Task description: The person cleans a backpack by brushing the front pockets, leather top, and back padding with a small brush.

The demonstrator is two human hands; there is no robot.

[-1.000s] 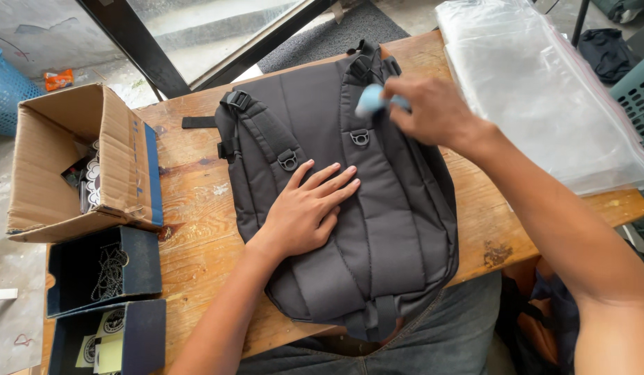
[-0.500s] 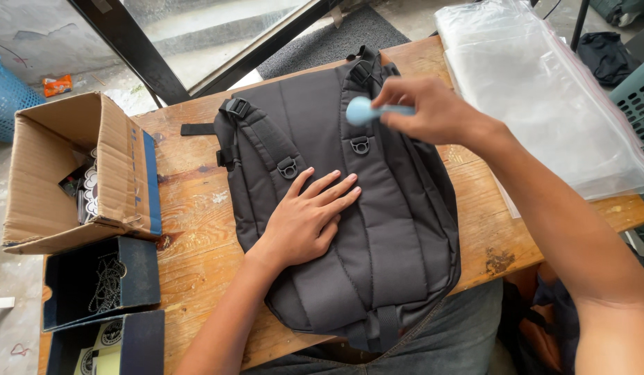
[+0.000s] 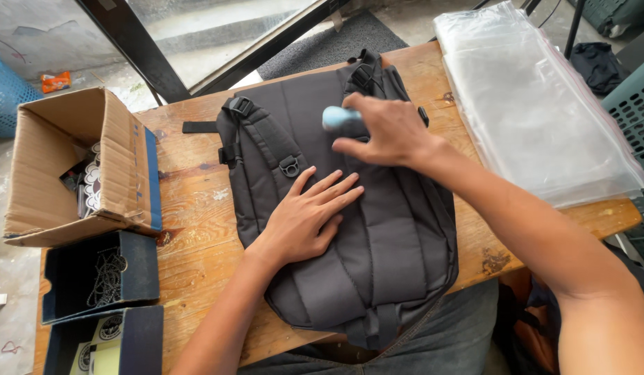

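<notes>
Backpack lies strap-side up on the counter, long axis running away from the person.

The left hand (image 3: 309,221) rests flat, fingers spread, on the dark backpack (image 3: 350,208) at its middle; the right hand (image 3: 384,132), closed around a small light-blue tool (image 3: 336,119), hovers nearer the top end, just beyond the left's fingertips.

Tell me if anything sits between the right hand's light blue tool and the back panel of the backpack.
Nothing visible does. The right hand holds the light blue tool directly over the dark backpack. The left hand lies flat on the panel lower down, beside that spot. Whether the tool touches the fabric cannot be told.
</notes>
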